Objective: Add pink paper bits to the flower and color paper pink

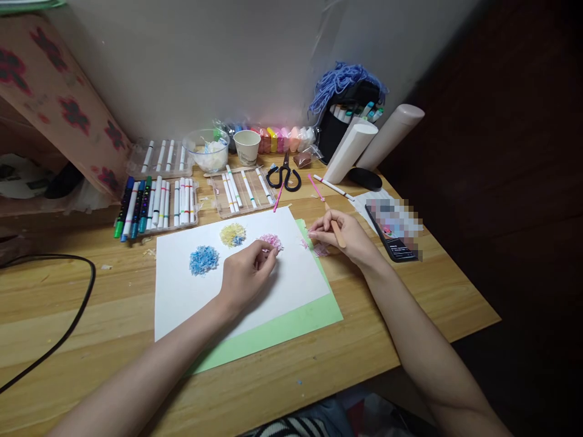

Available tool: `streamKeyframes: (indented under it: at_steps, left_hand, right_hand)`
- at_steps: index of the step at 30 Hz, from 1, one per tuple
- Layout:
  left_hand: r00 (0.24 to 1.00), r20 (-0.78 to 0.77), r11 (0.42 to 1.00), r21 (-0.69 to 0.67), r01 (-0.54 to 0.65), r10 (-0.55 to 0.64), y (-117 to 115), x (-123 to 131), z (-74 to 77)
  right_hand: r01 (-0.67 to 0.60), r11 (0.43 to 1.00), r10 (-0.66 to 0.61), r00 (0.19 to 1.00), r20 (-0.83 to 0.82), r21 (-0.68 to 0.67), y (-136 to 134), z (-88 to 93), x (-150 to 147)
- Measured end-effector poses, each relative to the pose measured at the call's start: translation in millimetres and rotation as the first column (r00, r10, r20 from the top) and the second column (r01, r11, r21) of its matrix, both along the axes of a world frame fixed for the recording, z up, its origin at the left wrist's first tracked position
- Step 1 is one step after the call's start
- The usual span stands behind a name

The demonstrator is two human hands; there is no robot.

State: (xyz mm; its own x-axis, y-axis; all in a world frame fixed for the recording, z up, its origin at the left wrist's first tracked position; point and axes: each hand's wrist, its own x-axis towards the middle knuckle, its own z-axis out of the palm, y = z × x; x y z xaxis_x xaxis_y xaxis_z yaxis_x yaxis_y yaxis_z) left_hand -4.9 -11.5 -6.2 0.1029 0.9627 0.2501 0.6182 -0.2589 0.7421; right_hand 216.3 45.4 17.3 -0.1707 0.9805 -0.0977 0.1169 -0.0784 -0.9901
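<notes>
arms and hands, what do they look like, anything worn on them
The left hand and right hand are ungloved, with no watch or bracelet in sight. The left forearm and right forearm are bare as far as they show.

Both hands apart, fingers curled

Wooden table: green sheet, scissors, black cable.
</notes>
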Motion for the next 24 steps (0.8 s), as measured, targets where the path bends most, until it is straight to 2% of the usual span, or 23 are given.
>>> streamKeyframes:
  at_steps: [4,8,11,18,24]
  left_hand:
    - [0.991,-0.063,0.993,-0.013,0.119,-0.119,1.7,0.0,0.1]
    - [0.98,-0.098,0.985,-0.026,0.173,-0.175,1.8,0.7,1.0]
    - [0.975,-0.107,0.981,-0.007,0.194,-0.194,1.7,1.0,-0.6]
    - [0.983,-0.102,0.988,-0.037,0.151,-0.154,1.5,0.5,-4.5]
    - [0.997,-0.08,0.997,-0.077,0.006,-0.012,0.3,-1.1,-1.8]
  right_hand:
    - [-0.155,0.987,0.157,0.987,-0.046,0.045,-10.7,-2.7,-19.8]
    - [-0.203,0.973,0.202,0.979,0.021,0.114,-18.3,-8.8,-31.7]
    - [-0.234,0.967,0.231,0.972,0.043,0.103,-19.8,-10.9,-33.6]
    - [-0.236,0.962,0.224,0.97,0.094,0.136,-21.1,-13.4,-37.7]
    - [-0.212,0.963,0.186,0.97,0.157,0.169,-22.5,-13.1,-38.9]
